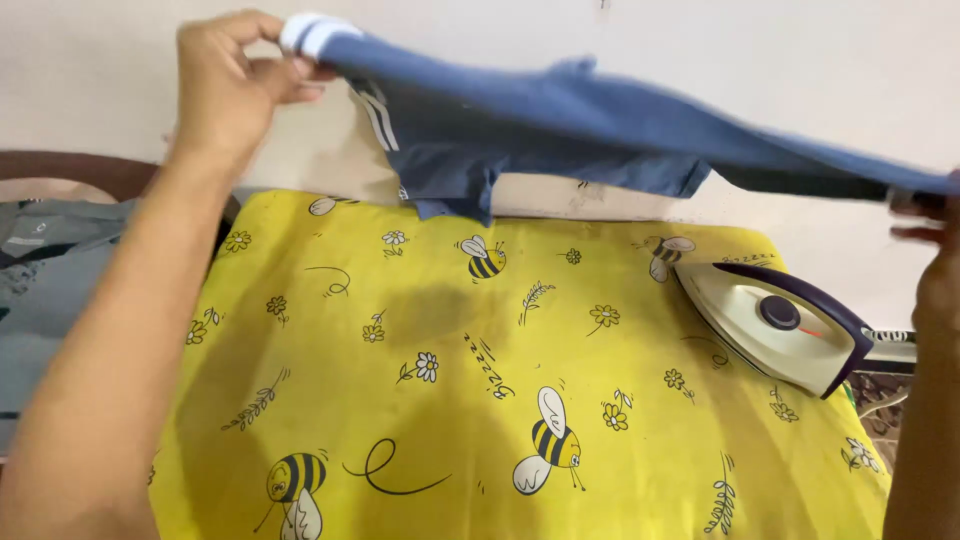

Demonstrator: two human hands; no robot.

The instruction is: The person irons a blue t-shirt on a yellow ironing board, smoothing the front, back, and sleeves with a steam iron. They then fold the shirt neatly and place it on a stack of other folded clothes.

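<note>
A blue shirt (pixel 560 120) was held stretched above the yellow ironing board (pixel 450 420), its white-striped cuff pinched by the left hand (pixel 235 75). The right hand (pixel 930 250), cut off at the edge, gripped the hem. An iron (pixel 780 325) lay alongside.

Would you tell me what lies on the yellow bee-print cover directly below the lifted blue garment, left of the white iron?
In the head view, that stretch of yellow bee-print cover is bare; the white and purple iron rests further right.

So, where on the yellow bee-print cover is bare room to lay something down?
The yellow bee-print cover is bare across its middle and left, between the grey cloth and the white-and-purple iron. The right end, by the iron, is crowded.
</note>
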